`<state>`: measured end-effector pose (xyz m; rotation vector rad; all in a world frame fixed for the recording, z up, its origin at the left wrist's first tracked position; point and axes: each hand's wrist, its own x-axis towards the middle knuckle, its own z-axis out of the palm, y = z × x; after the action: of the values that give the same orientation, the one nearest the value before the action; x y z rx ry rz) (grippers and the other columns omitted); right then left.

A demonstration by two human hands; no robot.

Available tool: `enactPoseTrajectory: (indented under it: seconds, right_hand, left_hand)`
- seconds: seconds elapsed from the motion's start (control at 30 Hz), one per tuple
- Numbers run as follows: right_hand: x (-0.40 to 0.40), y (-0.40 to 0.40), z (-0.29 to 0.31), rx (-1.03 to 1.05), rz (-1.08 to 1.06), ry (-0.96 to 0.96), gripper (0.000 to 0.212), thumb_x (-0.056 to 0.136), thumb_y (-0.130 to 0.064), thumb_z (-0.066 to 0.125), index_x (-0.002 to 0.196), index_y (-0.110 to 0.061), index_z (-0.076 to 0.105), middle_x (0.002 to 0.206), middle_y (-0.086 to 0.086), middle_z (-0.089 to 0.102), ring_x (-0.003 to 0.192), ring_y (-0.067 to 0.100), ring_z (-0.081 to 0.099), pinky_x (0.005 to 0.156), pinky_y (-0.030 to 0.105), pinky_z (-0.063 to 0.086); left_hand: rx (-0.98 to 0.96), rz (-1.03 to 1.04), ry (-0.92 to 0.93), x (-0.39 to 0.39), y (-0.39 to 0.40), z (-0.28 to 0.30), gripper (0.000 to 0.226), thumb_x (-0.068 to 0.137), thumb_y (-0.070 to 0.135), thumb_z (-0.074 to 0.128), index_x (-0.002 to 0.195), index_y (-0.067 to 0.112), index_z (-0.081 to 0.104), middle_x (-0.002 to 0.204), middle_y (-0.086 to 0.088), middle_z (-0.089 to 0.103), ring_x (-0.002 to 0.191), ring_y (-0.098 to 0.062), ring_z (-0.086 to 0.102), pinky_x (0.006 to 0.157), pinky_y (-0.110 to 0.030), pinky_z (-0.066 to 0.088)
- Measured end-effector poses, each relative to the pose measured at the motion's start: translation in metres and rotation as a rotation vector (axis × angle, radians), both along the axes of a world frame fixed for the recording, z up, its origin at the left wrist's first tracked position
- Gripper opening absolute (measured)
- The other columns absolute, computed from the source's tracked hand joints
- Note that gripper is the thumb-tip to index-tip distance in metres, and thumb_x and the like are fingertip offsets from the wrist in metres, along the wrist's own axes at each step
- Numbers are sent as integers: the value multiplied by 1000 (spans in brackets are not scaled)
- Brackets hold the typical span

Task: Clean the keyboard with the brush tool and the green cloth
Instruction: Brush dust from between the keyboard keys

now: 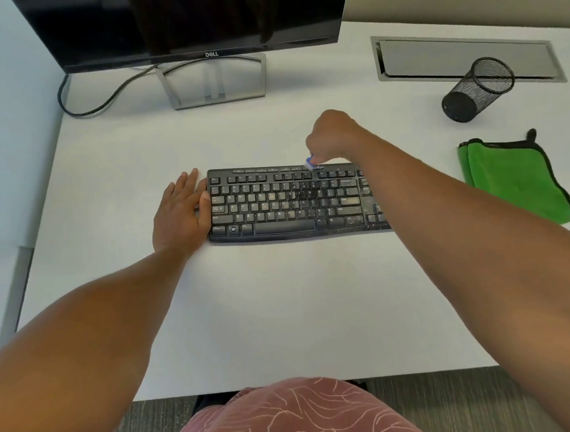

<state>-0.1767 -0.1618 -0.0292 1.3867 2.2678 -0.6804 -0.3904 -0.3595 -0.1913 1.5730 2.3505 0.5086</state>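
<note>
A black, dusty keyboard (pixel 286 202) lies in the middle of the white desk (pixel 249 302). My left hand (pixel 182 211) rests flat against the keyboard's left end, fingers straight and thumb on its edge. My right hand (pixel 333 134) hovers over the keyboard's top row, fingers curled round a small blue and white brush tool (pixel 309 162) whose tip touches the upper function keys. My right forearm hides the keyboard's right end. A folded green cloth (pixel 514 179) with a dark border lies on the desk to the right, apart from the keyboard.
A dark monitor (pixel 182 20) on a silver stand (pixel 213 82) stands behind the keyboard, its cable (pixel 100 100) looping left. A black mesh pen cup (pixel 477 91) lies tipped over at the back right, beside a metal cable hatch (pixel 468 58). The desk's front edge is near my lap.
</note>
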Motion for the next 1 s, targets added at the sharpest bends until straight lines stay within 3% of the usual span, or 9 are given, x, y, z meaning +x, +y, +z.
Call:
enactPoseTrajectory:
  seconds: [0.07, 0.17, 0.33, 0.43, 0.5, 0.57, 0.67, 0.87, 1.0]
  right_hand:
    - [1, -7, -8, -19, -13, 44, 34, 98, -30, 55, 86, 0, 65, 63, 0, 45, 61, 18, 44, 49, 22, 23]
    - [5, -14, -13, -2, -262, 89, 35, 89, -5, 59, 56, -5, 45, 59, 1, 43, 51, 14, 39, 46, 23, 26]
    - [3, -5, -9, 68, -397, 190, 27, 82, 1, 52, 61, -11, 42, 57, 7, 48, 56, 18, 47, 45, 22, 39]
    - [-11, -7, -9, -67, -414, 277, 15, 90, -7, 56, 76, -10, 58, 47, -2, 61, 67, 17, 59, 66, 27, 57]
    - [-14, -13, -16, -75, -413, 273, 16, 92, -6, 56, 76, -4, 62, 61, 4, 59, 60, 15, 53, 54, 24, 44]
    - [-10, -20, -14, 1, -437, 238, 23, 83, 0, 57, 63, -7, 51, 69, 6, 50, 59, 19, 47, 46, 24, 31]
    - [-8, -14, -12, 115, -444, 177, 20, 78, 1, 51, 60, -8, 47, 70, 5, 50, 58, 20, 49, 47, 21, 32]
    - [-26, -12, -9, -52, -378, 267, 27, 88, -3, 51, 63, -13, 45, 66, 0, 49, 58, 13, 49, 49, 20, 43]
    - [-17, -22, -15, 216, -372, 134, 24, 82, 5, 51, 63, -8, 46, 68, 2, 46, 56, 16, 43, 55, 27, 39]
  left_hand:
    - [-4, 3, 1, 0, 0, 0, 58, 104, 43, 18, 152, 26, 45, 163, 3, 33, 153, -15, 21, 126, -32, 11]
    - [-7, 6, -3, 0, 0, 0, 58, 104, 43, 18, 152, 27, 44, 163, 4, 33, 153, -14, 20, 126, -32, 11]
    - [-5, 5, -3, -1, 0, -1, 58, 104, 42, 19, 152, 24, 45, 162, 3, 33, 153, -14, 20, 126, -32, 11]
    - [-5, 4, -6, 0, 0, 1, 58, 103, 43, 18, 153, 24, 44, 163, 4, 32, 153, -14, 19, 126, -33, 10]
    - [-4, 3, -8, 1, 0, 2, 59, 103, 43, 18, 153, 24, 44, 163, 3, 32, 153, -14, 19, 126, -32, 10]
    - [-2, 2, -8, 1, 0, 3, 58, 103, 42, 19, 153, 24, 44, 163, 3, 33, 153, -14, 19, 126, -31, 10]
    - [5, 2, -10, 1, 0, 2, 57, 104, 41, 20, 152, 24, 45, 162, 3, 33, 153, -14, 20, 126, -31, 9]
    - [12, -1, -10, 0, 0, 1, 56, 104, 40, 21, 152, 23, 45, 162, 3, 34, 153, -14, 21, 126, -30, 9]
    - [8, -1, -9, 1, 0, 2, 57, 104, 41, 20, 152, 23, 45, 162, 2, 34, 153, -14, 20, 126, -32, 10]
